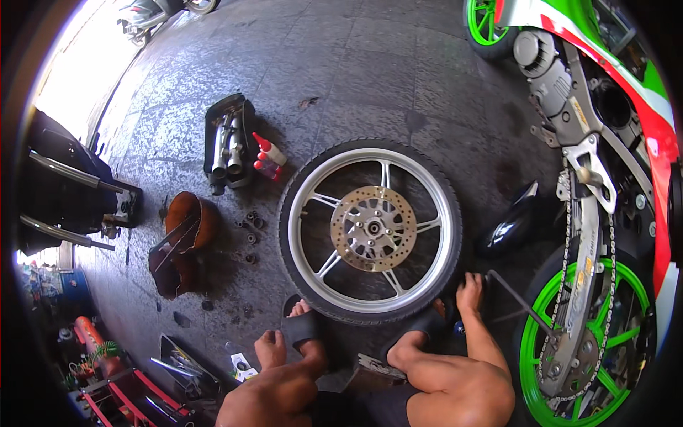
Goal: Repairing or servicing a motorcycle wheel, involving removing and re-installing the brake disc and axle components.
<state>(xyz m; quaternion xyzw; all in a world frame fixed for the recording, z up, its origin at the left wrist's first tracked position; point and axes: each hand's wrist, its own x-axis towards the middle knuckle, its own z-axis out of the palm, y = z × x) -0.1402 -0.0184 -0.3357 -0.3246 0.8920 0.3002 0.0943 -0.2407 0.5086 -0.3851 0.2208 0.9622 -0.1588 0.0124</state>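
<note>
A green, white and red motorcycle [612,164] fills the right side of the head view, its green rear wheel [569,341] and drive chain [562,285] low at the right edge. On the dark tiled floor [398,64] in the middle lies a loose wheel [370,228], flat on its side, with a black tyre, a silver spoked rim and a drilled brake disc [374,228] facing up. The person squats at its near edge, both sandalled feet just against the tyre. The right hand [469,290] reaches down beside the tyre's lower right, fingers pointing at the floor next to a thin metal rod [516,299]; whether it grips anything I cannot tell. The left hand [270,349] rests by the left knee, loosely curled and holding nothing visible. A black fender piece [509,228] lies between the wheel and the motorcycle. To the left of the wheel sit a black tray [229,142] with chrome pipes, a rusty brown container [186,228], a small red and white bottle [269,153], and a scatter of small dark nuts [250,228].
</note>
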